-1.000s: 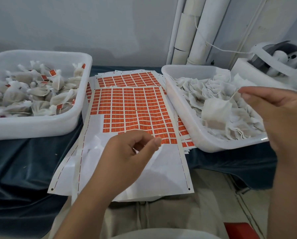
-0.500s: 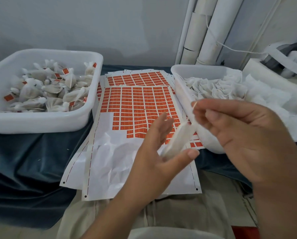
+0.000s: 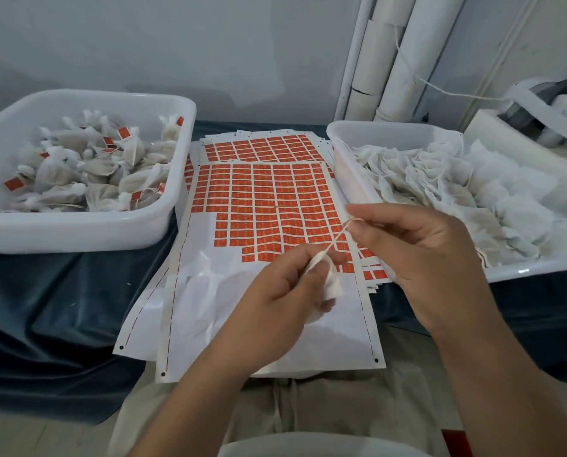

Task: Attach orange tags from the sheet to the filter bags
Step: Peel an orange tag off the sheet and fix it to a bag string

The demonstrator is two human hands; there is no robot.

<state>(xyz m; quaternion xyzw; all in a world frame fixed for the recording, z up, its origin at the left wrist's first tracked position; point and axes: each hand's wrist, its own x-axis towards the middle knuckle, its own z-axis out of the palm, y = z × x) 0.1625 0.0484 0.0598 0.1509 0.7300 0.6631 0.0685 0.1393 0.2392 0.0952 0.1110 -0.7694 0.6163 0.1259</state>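
1. Occupying the upper left of the frame: white tub (image 3: 78, 232), holding filled filter bags (image 3: 61, 173) tied shut, several already tagged in orange on their strings.
2. Upper right: second white tub (image 3: 391, 130), heaped with flat, empty filter bags (image 3: 440, 183) and loose strings.
3. Centre, between the two tubs: sheet (image 3: 203, 311) of orange tags (image 3: 265, 199) in a grid, its lower rows and left corner stripped to white backing. Further sheets (image 3: 262, 148) lie stacked beneath, one showing above it. The print on the tags is too small to read.
4. Lower centre, above the sheet's bare backing: left hand (image 3: 285, 291), fingers curled, pinching the gathered top of one small filter bag (image 3: 333, 286).
5. Right of centre: right hand (image 3: 417, 255), thumb and forefinger pinching the end of the bag's string (image 3: 340, 235), which runs taut down to the left hand.
6. Under the tubs and sheets: dark blue cloth (image 3: 45, 308).
7. Top right: white pipes (image 3: 391, 61) against the wall.
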